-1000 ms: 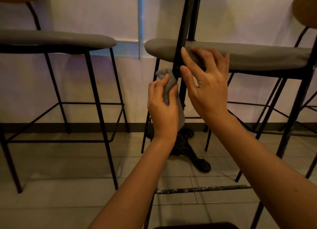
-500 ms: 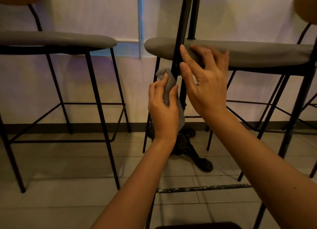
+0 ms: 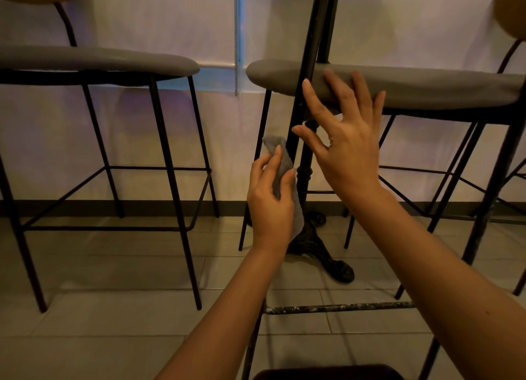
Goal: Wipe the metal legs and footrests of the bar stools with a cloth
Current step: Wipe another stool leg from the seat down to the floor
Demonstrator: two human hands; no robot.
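A black metal stool leg [image 3: 308,60] slants down the middle of the head view, close to me. My left hand [image 3: 270,203] grips a folded grey cloth [image 3: 280,163] and holds it against the left side of that leg. Just right of the leg, my right hand [image 3: 347,146] hovers with fingers spread and holds nothing. Whether its thumb touches the leg is unclear. The same stool's scuffed footrest bar [image 3: 341,308] crosses below my forearms.
Two more grey-seated stools stand by the wall, one at the left [image 3: 99,63] and one at the right [image 3: 427,86], each with thin black legs and footrest rails. An ornate black table pedestal [image 3: 321,251] stands on the tiled floor behind the leg.
My left hand has slid the cloth a little way down the leg. My right hand has let go of the leg and spread its fingers.
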